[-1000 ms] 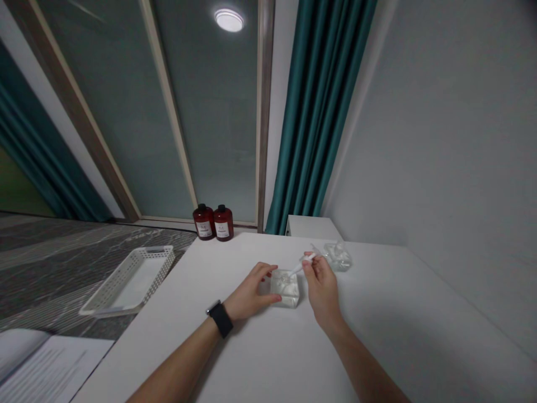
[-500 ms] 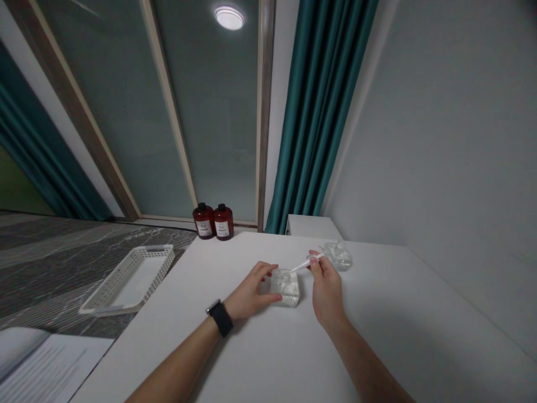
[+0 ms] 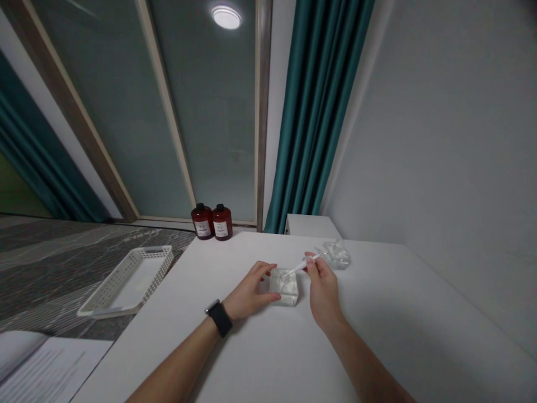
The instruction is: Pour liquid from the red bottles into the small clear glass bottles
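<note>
A clear square block-like dish with thick walls sits on the white table. My left hand, with a dark watch on its wrist, grips the dish from the left, thumb at the near side and fingers at the far side. In my right hand a slim white stick-like tool is pinched between thumb and fingers. It slants down to the left, its thin tip over or in the dish's hollow. Whether the tip touches anything inside is too small to tell.
A crumpled clear plastic bag lies just beyond my right hand. Two dark red bottles stand at the table's far left corner. A white perforated basket and an open booklet are to the left. A grey wall rises at right.
My right hand has shifted slightly left, and the white tool's tip has moved left and a little lower, further over the dish. My left hand keeps its hold.
</note>
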Demonstrator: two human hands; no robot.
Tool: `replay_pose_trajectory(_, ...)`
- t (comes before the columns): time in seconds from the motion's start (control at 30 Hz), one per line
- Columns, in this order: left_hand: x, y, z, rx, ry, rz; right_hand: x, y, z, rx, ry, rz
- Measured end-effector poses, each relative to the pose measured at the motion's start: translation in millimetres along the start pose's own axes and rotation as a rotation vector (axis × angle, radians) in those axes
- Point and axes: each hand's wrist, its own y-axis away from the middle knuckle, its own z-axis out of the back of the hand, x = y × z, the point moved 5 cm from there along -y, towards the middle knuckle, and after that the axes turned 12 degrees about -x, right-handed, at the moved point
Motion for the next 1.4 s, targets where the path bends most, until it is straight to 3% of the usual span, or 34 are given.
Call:
replay_pose_trajectory(0.53,1,1,0,0.004,0.011,0.001,2,1,3,-0.014,0.007,0.007)
replay_pose_trajectory(0.8,0,1,0,-0.005,0.005,0.014,-4,-28,27,-0.032,-0.165,-0.015)
replay_pose_trajectory(1.03,3,1,1,-0.012,0.011,0.001,-10,-59,42,-0.059,-0.148,0.027)
replay_pose_trajectory(1.4,2,1,1,-0.004,0.000,0.007,-19,-61,49,-0.113,-0.044,-0.007)
